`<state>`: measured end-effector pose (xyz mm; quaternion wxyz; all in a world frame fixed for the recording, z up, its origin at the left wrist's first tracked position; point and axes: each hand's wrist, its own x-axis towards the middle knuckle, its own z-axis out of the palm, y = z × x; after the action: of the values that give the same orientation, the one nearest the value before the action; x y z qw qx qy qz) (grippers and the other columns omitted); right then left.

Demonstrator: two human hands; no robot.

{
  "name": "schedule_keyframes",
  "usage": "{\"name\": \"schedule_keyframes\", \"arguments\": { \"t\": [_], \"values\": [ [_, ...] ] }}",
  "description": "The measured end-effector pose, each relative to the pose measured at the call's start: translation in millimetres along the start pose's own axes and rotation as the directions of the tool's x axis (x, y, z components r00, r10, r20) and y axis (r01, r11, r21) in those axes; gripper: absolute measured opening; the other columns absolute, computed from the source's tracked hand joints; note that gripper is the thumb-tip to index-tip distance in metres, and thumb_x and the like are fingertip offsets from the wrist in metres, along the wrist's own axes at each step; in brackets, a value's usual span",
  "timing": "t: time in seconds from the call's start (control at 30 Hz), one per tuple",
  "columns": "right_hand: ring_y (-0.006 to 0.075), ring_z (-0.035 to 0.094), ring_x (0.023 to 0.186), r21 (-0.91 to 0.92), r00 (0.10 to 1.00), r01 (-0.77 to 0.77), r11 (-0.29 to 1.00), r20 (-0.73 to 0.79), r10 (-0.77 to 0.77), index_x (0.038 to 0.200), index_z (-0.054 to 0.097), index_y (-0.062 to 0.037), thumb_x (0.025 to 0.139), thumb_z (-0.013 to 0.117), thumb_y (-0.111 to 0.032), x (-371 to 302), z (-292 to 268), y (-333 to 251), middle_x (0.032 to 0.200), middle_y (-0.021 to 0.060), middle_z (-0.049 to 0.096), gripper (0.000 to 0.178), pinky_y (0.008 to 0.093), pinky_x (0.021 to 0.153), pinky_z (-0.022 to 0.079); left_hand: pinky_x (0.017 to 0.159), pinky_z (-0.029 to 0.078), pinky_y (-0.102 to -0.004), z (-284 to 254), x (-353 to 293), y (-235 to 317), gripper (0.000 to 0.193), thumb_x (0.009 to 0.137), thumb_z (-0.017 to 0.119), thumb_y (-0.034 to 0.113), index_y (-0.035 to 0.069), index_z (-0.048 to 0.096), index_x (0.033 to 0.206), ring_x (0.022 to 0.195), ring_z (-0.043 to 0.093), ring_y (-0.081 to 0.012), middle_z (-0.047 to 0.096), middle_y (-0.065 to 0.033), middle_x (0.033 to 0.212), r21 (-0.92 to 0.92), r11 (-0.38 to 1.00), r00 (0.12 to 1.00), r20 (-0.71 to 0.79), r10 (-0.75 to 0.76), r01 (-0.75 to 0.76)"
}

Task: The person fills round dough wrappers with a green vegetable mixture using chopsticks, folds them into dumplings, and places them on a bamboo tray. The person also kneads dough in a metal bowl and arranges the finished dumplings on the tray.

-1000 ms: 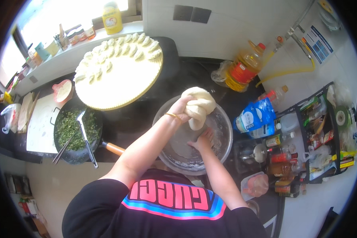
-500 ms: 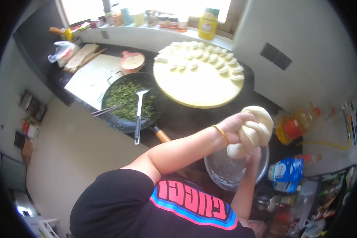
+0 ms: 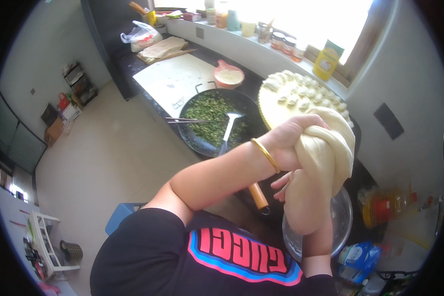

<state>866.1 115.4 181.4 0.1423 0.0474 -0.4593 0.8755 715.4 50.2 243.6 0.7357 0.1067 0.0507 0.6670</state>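
My left hand (image 3: 287, 139), with a gold bangle at its wrist, is closed around a large pale twisted lump of dough (image 3: 325, 158). The dough hangs in a thick drooping fold above a clear bowl (image 3: 345, 217). Of my right hand (image 3: 280, 185), only some outstretched fingers show, spread beside the dough below my left hand; the dough hides its palm. Behind the dough, a round pale yellow tray (image 3: 270, 106) holds many small shaped dumplings (image 3: 301, 93), its right part covered from sight.
A black pan (image 3: 251, 106) holds chopped green filling, a spatula (image 3: 228, 129) and chopsticks (image 3: 182, 120). Its wooden handle (image 3: 258, 196) points toward me. A white board (image 3: 167, 81) and pink bowl (image 3: 230, 76) lie beyond. An oil bottle (image 3: 387, 207) and blue bag (image 3: 358, 257) stand right.
The dough has risen nearer and stretched into a longer drooping fold, lifted by my left hand. My right hand's fingers now show to the left of it. The view has swung left.
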Motion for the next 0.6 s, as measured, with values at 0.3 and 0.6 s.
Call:
{"name": "schedule_keyframes", "arguments": {
  "t": [0.3,0.6],
  "values": [
    [0.0434,0.059,0.076,0.253,0.988,-0.093,0.963,0.142,0.058,0.134,0.02,0.0008,0.075,0.035,-0.073,174.0,128.9,139.0,0.109,0.0363,0.046,0.095,0.0461,0.06,0.053,0.079,0.049,-0.0329,-37.5,-172.1,203.3,0.025,0.079,0.053,0.008,-0.003,0.052,0.102,0.088,0.06,-0.0217,0.06,-0.0157,0.096,0.335,0.942,0.999,-0.049,0.015,0.002],
    [0.0378,0.05,0.106,0.311,0.958,-0.148,0.939,0.282,0.057,0.136,0.02,-0.0042,0.066,0.057,-0.068,308.4,201.3,284.6,0.122,0.026,0.041,0.102,0.0491,0.087,0.044,0.084,0.045,-0.0283,-58.4,-327.3,363.6,0.046,0.087,0.051,0.042,0.003,0.049,0.111,0.096,0.056,-0.0145,0.057,-0.0074,0.106,0.82,0.543,0.959,-0.268,0.088,0.179]
  ]
}}
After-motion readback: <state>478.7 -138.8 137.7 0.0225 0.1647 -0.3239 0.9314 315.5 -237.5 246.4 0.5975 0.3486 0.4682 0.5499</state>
